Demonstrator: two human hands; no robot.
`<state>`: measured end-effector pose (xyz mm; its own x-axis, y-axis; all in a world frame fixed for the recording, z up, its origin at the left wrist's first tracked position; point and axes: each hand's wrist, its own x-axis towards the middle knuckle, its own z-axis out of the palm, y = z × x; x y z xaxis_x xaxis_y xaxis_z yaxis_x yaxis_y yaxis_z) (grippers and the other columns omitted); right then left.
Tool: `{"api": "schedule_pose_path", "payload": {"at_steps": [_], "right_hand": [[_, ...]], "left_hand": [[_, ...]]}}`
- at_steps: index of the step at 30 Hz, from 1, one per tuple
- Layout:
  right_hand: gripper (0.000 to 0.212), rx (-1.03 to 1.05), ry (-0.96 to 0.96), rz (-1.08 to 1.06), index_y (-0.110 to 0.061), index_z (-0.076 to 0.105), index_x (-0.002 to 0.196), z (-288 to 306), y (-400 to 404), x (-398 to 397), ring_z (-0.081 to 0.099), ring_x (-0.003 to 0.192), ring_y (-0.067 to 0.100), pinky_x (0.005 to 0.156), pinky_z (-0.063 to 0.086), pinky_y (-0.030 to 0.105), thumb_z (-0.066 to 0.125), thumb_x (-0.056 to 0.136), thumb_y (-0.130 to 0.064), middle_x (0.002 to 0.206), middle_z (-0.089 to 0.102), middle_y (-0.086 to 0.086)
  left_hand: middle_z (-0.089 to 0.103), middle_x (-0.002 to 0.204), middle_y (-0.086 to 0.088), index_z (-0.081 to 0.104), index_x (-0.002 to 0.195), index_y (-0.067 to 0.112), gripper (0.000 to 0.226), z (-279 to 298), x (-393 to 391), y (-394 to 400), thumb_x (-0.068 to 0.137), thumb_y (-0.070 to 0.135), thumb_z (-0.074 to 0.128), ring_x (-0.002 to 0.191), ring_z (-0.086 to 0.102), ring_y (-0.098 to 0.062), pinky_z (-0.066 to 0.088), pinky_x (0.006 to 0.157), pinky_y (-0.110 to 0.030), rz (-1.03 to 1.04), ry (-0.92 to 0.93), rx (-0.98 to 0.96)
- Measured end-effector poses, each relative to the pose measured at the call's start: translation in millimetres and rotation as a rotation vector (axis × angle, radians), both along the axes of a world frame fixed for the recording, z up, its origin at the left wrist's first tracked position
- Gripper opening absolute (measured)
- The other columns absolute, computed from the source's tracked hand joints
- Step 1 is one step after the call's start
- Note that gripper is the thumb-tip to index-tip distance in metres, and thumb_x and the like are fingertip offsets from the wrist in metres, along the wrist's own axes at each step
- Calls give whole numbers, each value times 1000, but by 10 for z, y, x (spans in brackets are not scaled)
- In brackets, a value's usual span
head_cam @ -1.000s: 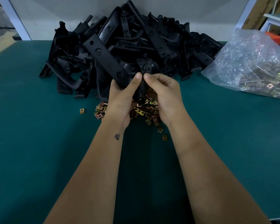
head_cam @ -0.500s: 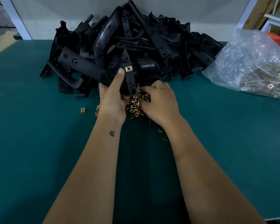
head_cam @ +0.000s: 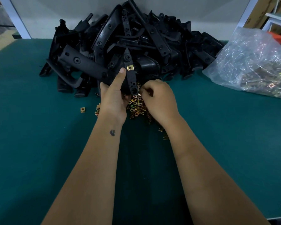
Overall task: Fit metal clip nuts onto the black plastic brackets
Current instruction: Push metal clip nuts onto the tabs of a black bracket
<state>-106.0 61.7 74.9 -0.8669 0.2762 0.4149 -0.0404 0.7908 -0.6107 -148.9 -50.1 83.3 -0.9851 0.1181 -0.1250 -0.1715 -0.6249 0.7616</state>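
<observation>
At frame centre, the left hand [head_cam: 114,96] grips a black plastic bracket [head_cam: 88,65] while the right hand [head_cam: 159,99] pinches a brass-coloured metal clip nut [head_cam: 139,94] from the loose pile [head_cam: 136,108].

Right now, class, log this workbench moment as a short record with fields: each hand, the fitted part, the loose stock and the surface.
left hand: grips black bracket
right hand: fingers curled at loose clip nuts; whether one is pinched is hidden
fitted: one clip nut on the held bracket
stock: bracket pile; clear bag of nuts
surface: green table
</observation>
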Motion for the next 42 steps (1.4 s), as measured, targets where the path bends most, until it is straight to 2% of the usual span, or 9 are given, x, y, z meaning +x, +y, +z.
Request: {"api": "schedule_pose_path", "payload": {"at_steps": [3, 5, 11, 13, 16, 19, 28, 33, 42], "right_hand": [[15, -456, 56, 21, -19, 71, 89, 80, 2, 20, 64, 75, 2, 69, 48, 16, 58, 95, -16, 77, 70, -8], [16, -703, 75, 64, -19, 71, 88, 122, 14, 35, 67, 68, 5, 65, 51, 17, 58, 95, -12, 71, 72, -3], [15, -1022, 172, 174, -10, 71, 96, 141, 49, 31, 70, 85, 19, 81, 55, 30, 56, 96, -5, 87, 75, 9], [13, -1040, 189, 184, -11, 71, 94, 142, 55, 36, 70, 86, 18, 81, 55, 29, 59, 94, -5, 86, 75, 7], [13, -1006, 201, 168, -13, 72, 91, 142, 60, 42, 69, 83, 15, 80, 54, 27, 65, 89, -1, 85, 75, 4], [17, -1005, 209, 153, -12, 71, 94, 135, 60, 39, 70, 84, 14, 79, 55, 24, 69, 86, 2, 84, 75, 4], [16, -1096, 117, 202, -14, 75, 88, 144, 71, 37, 62, 79, 11, 84, 54, 30, 66, 88, 0, 84, 71, 2], [14, -1173, 96, 258, -5, 73, 95, 157, 65, 49, 66, 89, 18, 95, 52, 40, 62, 89, 3, 94, 73, 10], [17, -1241, 114, 276, -6, 70, 93, 157, 65, 46, 66, 78, 12, 83, 55, 30, 60, 89, 6, 84, 71, 6]], "left_hand": [[71, 119, 0, 52, 134, 22, 46, 7, 2, -7, 92, 23, 70, 105, 70, -15, 58, 77, -30, -4, -2, 13], [72, 117, -1, 52, 134, 19, 46, 12, 2, -8, 92, 23, 70, 100, 72, -14, 57, 75, -28, -8, -6, 24], [67, 129, -7, 49, 142, 12, 51, 17, 0, -6, 95, 25, 65, 116, 65, -21, 55, 84, -28, -85, -8, -3], [65, 132, -8, 49, 142, 11, 52, 19, 0, -8, 95, 22, 65, 118, 64, -23, 54, 85, -28, -102, -7, -6], [65, 130, -8, 47, 143, 9, 54, 29, 15, -7, 93, 18, 65, 97, 66, -16, 52, 65, -22, -122, -14, -2], [63, 123, -7, 44, 145, 8, 55, 28, 17, 3, 93, 13, 64, 90, 61, -14, 48, 57, -20, -134, -3, -15], [60, 126, -14, 39, 146, 1, 57, 19, 31, 3, 92, 2, 57, 102, 60, -21, 52, 64, -23, -201, 31, 23], [60, 118, -9, 40, 146, 2, 56, 24, 48, 22, 92, 3, 55, 91, 59, -15, 49, 56, -20, -222, 42, 22], [60, 123, -11, 40, 147, 3, 57, 11, 44, 19, 92, 6, 55, 102, 56, -19, 49, 66, -23, -244, 35, 40]]}}
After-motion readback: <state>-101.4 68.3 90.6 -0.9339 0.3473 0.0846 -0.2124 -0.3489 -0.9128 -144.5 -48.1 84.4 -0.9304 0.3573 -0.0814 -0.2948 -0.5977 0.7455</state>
